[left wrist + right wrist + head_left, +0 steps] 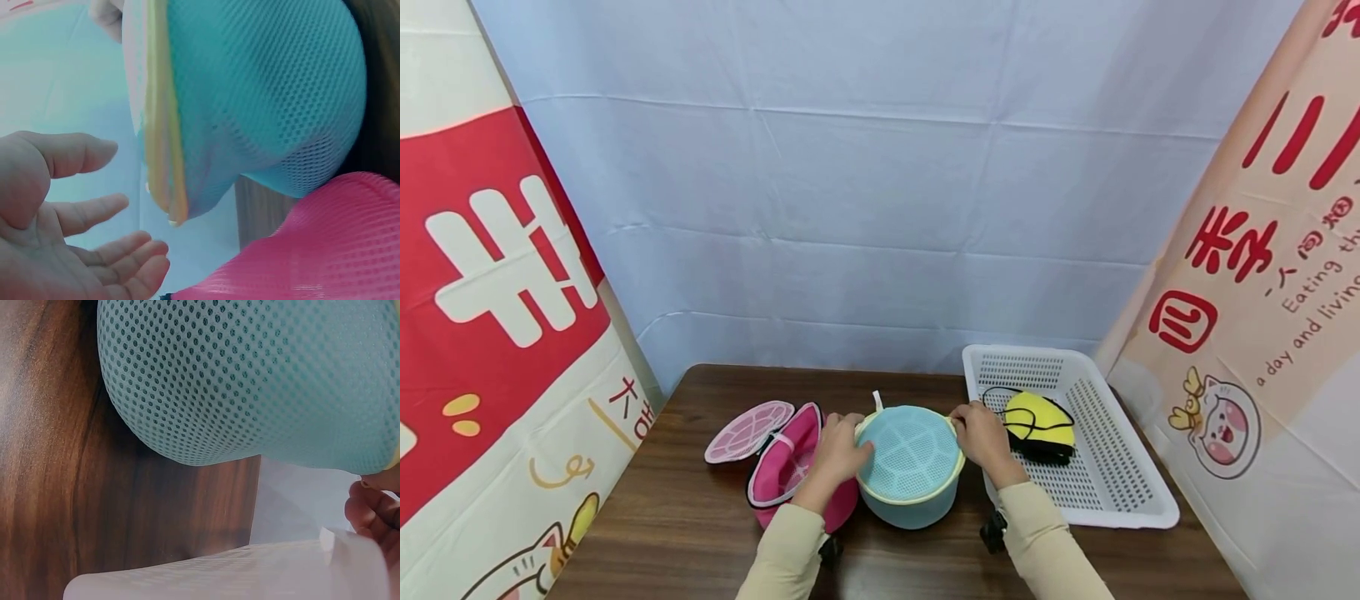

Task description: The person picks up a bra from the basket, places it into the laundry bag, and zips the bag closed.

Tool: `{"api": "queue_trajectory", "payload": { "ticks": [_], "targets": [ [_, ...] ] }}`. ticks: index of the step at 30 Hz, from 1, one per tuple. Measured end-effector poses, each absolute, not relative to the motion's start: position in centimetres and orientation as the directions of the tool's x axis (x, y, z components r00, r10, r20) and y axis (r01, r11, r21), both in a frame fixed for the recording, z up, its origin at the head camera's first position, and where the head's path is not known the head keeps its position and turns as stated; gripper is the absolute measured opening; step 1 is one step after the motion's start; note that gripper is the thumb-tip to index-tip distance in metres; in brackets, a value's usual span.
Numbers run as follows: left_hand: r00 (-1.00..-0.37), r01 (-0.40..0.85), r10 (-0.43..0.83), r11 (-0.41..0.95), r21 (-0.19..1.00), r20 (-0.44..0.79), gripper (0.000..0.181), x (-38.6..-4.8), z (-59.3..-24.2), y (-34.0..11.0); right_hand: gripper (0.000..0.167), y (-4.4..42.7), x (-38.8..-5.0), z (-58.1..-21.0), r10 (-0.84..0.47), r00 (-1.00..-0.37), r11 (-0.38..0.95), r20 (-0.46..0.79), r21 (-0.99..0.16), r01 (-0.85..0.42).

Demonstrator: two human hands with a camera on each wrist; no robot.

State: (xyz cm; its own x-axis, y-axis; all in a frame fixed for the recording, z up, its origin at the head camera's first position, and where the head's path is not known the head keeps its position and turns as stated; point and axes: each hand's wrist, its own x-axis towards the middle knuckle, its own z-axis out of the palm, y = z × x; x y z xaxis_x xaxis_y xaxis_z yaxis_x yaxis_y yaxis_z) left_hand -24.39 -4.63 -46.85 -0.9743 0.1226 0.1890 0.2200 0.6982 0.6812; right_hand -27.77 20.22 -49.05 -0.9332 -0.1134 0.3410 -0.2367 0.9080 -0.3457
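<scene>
A round light-blue mesh laundry bag (pixel 912 454) with a yellow zipped rim stands upright on the table, its lid lying over the top. My left hand (pixel 81 219) is beside the bag's left rim, fingers spread and apart from it in the left wrist view. At the opposite side, my right hand (pixel 983 435) pinches the yellow rim between thumb and curled fingers; the right wrist view shows only part of this hand. Left of the blue bag is a pink mesh laundry bag (pixel 775 475), its lid (pixel 749 431) folded open, partly hidden behind my left hand and forearm.
A white perforated plastic basket (pixel 1138 492) stands to the right, near my right forearm. Inside it lies a yellow item (pixel 1037 417) with a black band and a thin black cord. The brown wooden table (pixel 647 517) meets a pale blue cloth backdrop (pixel 865 208).
</scene>
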Motion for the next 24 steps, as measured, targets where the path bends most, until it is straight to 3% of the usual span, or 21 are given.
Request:
{"api": "queue_trajectory", "payload": {
  "ticks": [8, 18, 24],
  "targets": [
    [-0.981, 0.193, 0.144, 0.760, 0.621, 0.130, 0.045, -26.7, -46.6, -3.9, 0.005, 20.3, -27.6, -48.9, -0.111, -0.926, 0.912, 0.362, -0.332, -0.239],
    [-0.979, 0.197, 0.172, 0.674, 0.712, 0.108, 0.043, -28.6, -47.4, -3.4, 0.005, 20.2, -27.6, -48.9, -0.116, -0.920, 0.911, 0.375, -0.328, -0.249],
    [-0.976, 0.212, 0.177, 0.674, 0.708, 0.124, 0.040, -29.5, -48.1, -2.8, 0.005, 20.1, -27.6, -49.0, -0.125, -0.912, 0.910, 0.390, -0.321, -0.262]
  ]
}}
